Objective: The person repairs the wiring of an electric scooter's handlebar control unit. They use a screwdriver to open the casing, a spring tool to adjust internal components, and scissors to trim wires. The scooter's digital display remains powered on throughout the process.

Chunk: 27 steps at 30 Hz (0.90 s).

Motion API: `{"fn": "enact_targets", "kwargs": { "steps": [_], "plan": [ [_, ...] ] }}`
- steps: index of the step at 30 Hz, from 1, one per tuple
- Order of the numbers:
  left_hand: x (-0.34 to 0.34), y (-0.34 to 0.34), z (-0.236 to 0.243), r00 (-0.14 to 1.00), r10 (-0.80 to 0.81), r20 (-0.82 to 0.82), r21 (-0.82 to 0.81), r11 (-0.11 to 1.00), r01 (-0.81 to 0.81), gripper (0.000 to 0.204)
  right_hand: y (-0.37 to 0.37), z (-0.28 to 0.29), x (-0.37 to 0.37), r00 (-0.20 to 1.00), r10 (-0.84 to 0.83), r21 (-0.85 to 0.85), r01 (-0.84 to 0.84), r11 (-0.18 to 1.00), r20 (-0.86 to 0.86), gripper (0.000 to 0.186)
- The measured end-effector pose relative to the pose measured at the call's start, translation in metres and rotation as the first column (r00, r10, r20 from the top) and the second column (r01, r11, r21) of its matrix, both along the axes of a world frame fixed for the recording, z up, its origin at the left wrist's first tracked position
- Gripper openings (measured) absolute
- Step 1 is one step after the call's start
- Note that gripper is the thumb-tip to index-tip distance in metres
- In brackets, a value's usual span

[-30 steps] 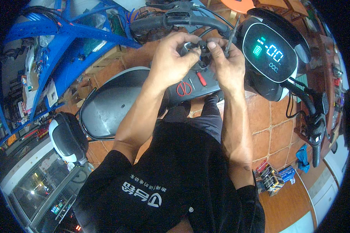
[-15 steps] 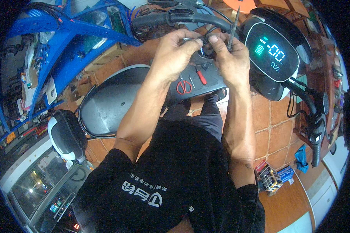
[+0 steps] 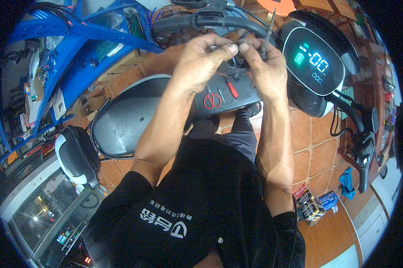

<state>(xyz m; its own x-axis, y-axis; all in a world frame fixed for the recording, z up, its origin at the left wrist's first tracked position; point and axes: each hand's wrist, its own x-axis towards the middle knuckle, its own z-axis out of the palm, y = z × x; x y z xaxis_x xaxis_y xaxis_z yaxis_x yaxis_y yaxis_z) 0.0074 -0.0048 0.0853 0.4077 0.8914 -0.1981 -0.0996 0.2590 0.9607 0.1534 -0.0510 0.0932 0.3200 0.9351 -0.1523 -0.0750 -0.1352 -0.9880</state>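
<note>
My left hand point(image 3: 200, 58) is pinched, thumb tip against the fingers, on something small I cannot make out. Right beside it, my right hand point(image 3: 265, 64) is closed too, thumb pressed on the index finger. A slim, pointed metal tool point(image 3: 269, 33) sticks up from between its fingers; its lower end is hidden. Both thumbs almost meet just below the black handlebar point(image 3: 228, 21). Under the hands, on the scooter's dark footboard point(image 3: 244, 96), lie red-handled scissors point(image 3: 212, 99), a red-handled screwdriver point(image 3: 232, 90) and a thin metal piece point(image 3: 221, 94).
At right stands a lit scooter display point(image 3: 312, 61) with another handlebar grip point(image 3: 364, 174). A black seat point(image 3: 130, 118) is at left, beside blue shelving point(image 3: 72, 58) full of parts. Small boxes point(image 3: 312, 207) sit on a wooden surface at lower right.
My left thumb has shifted slightly right, and the two thumb tips are closer together. The pointed tool stays in my right hand.
</note>
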Motion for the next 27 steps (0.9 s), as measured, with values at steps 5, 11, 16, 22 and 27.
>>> {"fn": "enact_targets", "kwargs": {
  "steps": [5, 11, 16, 22, 27],
  "plan": [
    [-0.004, 0.004, 0.0, 0.999, -0.014, -0.03, -0.067, 0.998, 0.012, 0.02, 0.001, -0.003, 0.001, 1.0, 0.001, 0.006, -0.001, 1.0, -0.024, 0.014],
    [-0.003, 0.004, -0.003, 1.0, 0.028, 0.008, -0.063, 0.998, -0.028, 0.019, 0.001, -0.001, -0.002, 0.994, -0.019, -0.073, 0.011, 0.997, -0.109, 0.014],
    [0.0, 0.003, 0.001, 0.998, 0.06, 0.028, -0.049, 0.997, -0.059, 0.016, -0.001, -0.002, -0.003, 0.983, -0.021, -0.042, 0.013, 0.999, -0.181, 0.013],
    [0.004, 0.0, -0.006, 0.99, 0.143, 0.005, 0.118, 0.983, -0.143, 0.015, -0.007, -0.013, -0.009, 0.979, -0.033, 0.037, 0.042, 0.998, -0.203, 0.008],
    [0.003, -0.002, -0.008, 0.984, 0.176, 0.03, 0.022, 0.984, -0.176, 0.019, -0.012, -0.019, -0.014, 0.982, -0.062, 0.069, 0.076, 0.995, -0.179, 0.011]
  ]
}}
